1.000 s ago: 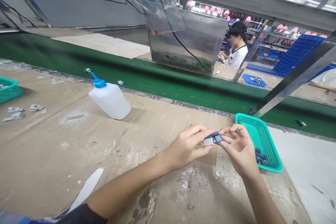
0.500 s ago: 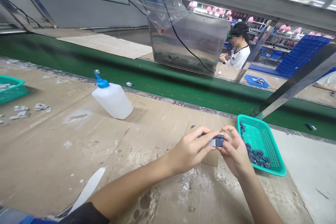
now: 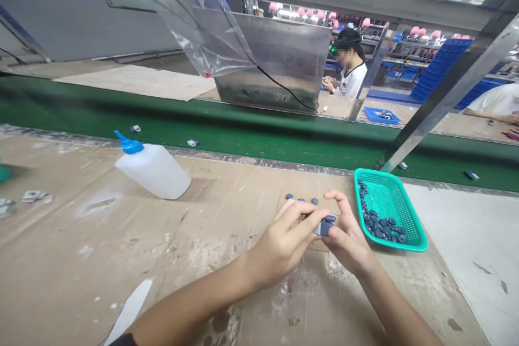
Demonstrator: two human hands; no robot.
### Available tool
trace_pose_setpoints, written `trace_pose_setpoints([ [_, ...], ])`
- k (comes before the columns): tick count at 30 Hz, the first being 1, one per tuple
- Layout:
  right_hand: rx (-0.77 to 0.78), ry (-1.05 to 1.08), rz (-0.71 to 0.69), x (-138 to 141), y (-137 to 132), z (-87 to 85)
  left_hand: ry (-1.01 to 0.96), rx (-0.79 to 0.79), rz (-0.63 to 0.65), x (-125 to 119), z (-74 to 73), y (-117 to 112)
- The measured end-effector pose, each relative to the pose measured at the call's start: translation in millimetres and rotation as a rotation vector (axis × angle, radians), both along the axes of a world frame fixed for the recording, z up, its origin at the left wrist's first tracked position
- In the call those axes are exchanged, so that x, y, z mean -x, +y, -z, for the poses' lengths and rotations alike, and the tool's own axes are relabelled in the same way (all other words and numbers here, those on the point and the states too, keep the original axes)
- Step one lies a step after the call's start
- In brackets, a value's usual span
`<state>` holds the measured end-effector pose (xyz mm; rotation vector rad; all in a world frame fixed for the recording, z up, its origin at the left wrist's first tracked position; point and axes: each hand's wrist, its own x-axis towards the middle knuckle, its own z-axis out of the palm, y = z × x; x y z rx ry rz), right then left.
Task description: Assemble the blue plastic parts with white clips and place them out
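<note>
Beside the teal basket (image 3: pixel 381 198), the left hand (image 3: pixel 284 240) pinches a blue-and-white piece (image 3: pixel 325 228); the right hand (image 3: pixel 349 242) thumbs it, grip hidden.

L hand (image 3: pixel 281 240) & R hand (image 3: pixel 347 244) bare, L sleeve (image 3: pixel 124 340) blk.

Factory assy. line: long green belt (image 3: pixel 259 140) w/ small pcs. (image 3: pixel 193 142) on it, surface (image 3: pixel 231 186) alongside w/ basket (image 3: pixel 413 221) of dk. pts. (image 3: pixel 381 227), co-workers (image 3: pixel 356 82) opp. side, stacked blue crates (image 3: pixel 440 67) & rows of pink pcs. (image 3: pixel 366 22) in bkgd.
</note>
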<state>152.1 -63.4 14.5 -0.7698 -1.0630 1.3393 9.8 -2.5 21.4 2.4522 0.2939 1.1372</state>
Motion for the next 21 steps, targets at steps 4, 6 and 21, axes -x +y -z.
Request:
trace_pose_setpoints([
  [4, -0.049, -0.781, 0.295, -44, 9, -1.7, 0.214, 0.171, 0.088, -30, 19.7, 47],
  [6, -0.087, -1.162, 0.559, -77, 14, 0.8, 0.319, 0.185, -0.004, -48, 33.7, 91],
  [21, 0.438, -1.683, 0.331, -164, 25, 66.2, 0.588, 0.235, -0.872, -2, 89.9, 261],
])
